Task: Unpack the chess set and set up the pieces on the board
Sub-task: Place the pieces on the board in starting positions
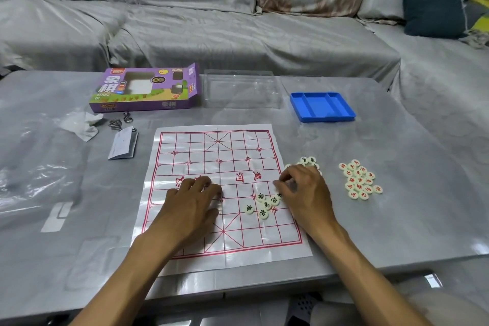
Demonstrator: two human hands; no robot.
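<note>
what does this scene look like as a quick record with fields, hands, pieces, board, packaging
board: paper board lies flat on the table, red grid
left hand: left hand rests on the board, fingers spread, holds nothing visible
right hand: right hand at the board's right edge, fingers curled over pieces; grip unclear
black pieces: black-lettered pieces clustered loose on the board, none set on points
red pieces: red-lettered pieces heaped on the table right of the board
packaging: purple box, clear lid, blue tray along the far side

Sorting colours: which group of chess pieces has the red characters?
The cluster of pieces lying off the board, far right on the table; those on the board by the right hand have black characters.
</note>
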